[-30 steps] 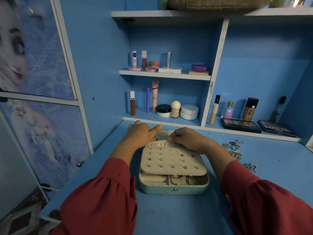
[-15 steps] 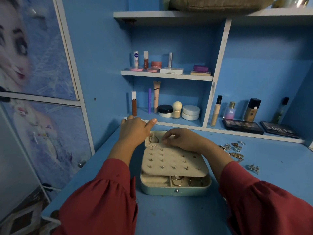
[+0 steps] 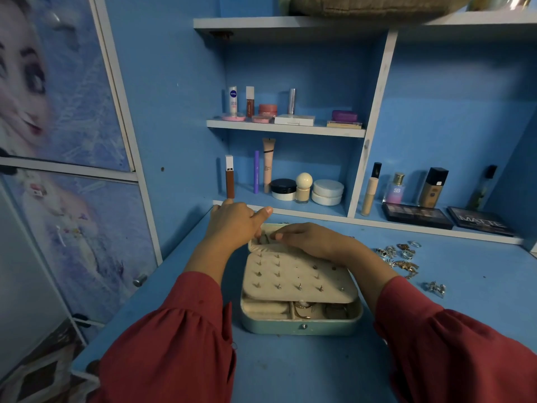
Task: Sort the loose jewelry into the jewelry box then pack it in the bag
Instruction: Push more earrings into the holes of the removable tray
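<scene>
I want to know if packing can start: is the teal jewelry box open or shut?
Open. The teal jewelry box shows its front compartments, and the cream studded earring panel lies exposed.

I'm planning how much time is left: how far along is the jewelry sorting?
Partly done. Some rings already lie in the front compartments of the jewelry box. In hand: both the left hand and right hand work at the box's far end, above the studded earring panel. Left: the loose jewelry on the desk, then closing and bagging; no bag is visible.
</scene>
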`<state>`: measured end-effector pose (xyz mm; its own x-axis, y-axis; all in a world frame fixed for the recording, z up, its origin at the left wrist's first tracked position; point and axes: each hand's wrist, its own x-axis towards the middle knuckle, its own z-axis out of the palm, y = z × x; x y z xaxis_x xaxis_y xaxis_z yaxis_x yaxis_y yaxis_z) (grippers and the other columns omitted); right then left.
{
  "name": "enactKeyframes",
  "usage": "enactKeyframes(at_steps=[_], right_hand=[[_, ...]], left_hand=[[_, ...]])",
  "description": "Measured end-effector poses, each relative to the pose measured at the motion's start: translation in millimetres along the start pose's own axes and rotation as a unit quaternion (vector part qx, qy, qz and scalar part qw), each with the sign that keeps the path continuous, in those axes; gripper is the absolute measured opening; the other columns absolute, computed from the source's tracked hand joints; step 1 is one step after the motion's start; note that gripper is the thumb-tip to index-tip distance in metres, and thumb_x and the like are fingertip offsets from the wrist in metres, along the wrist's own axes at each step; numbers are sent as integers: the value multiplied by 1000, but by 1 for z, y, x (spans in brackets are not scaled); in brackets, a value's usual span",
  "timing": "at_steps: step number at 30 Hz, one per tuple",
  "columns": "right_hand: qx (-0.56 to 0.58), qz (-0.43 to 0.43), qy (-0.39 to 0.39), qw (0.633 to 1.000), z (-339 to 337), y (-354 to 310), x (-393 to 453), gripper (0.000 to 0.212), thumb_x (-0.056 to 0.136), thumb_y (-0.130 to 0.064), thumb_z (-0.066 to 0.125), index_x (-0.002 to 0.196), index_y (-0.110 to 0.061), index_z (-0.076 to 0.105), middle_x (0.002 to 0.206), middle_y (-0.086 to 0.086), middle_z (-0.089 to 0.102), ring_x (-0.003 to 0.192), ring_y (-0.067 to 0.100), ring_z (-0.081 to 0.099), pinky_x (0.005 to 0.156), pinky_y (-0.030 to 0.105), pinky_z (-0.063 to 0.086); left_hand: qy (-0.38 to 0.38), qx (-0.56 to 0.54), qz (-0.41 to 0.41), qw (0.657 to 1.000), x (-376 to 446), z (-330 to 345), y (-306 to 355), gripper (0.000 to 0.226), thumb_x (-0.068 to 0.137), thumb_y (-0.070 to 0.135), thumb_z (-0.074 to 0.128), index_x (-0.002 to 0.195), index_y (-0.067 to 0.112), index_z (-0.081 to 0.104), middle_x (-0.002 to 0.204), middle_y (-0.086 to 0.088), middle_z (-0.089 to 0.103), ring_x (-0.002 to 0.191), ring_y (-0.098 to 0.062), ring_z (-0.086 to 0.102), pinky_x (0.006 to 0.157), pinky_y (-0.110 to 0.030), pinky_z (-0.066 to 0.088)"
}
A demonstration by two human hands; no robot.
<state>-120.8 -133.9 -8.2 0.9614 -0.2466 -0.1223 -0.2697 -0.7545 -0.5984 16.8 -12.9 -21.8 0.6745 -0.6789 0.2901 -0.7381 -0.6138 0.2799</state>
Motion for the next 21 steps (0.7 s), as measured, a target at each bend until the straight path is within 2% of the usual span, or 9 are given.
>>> enactKeyframes(at_steps=[4, 12, 16, 21], right_hand=[[-29, 10, -12, 999, 1, -1, 1, 44, 97, -52, 37, 135, -35, 50, 148, -7, 41, 136, 17, 35, 116, 40, 21], [-50, 13, -27, 998, 0, -6, -2, 42, 100, -47, 34, 134, -31, 52, 145, -3, 44, 131, 17, 39, 109, 34, 25], [-7, 13, 14, 1000, -1, -3, -2, 30, 99, -33, 45, 118, -22, 65, 123, 0, 61, 111, 17, 53, 95, 29, 37], [58, 11, 39, 998, -1, 3, -2, 21, 96, -28, 53, 103, -16, 69, 91, -2, 64, 89, 14, 58, 79, 26, 44]], left_hand=[[-13, 20, 3, 1000, 0, 0, -1, 69, 96, 61, 25, 72, 21, 76, 80, 4, 53, 118, -21, 42, 102, -40, 24], [-15, 18, 17, 1000, 3, 5, -3, 68, 95, 62, 28, 55, 23, 67, 78, 2, 60, 107, -18, 45, 99, -38, 26], [-38, -37, 20, 998, 0, 5, 3, 65, 95, 62, 29, 70, 23, 74, 87, 2, 66, 105, -17, 47, 103, -41, 30], [-84, -50, 18, 995, 0, 11, 5, 61, 94, 64, 24, 68, 27, 65, 91, 0, 67, 107, -21, 51, 105, -45, 29]])
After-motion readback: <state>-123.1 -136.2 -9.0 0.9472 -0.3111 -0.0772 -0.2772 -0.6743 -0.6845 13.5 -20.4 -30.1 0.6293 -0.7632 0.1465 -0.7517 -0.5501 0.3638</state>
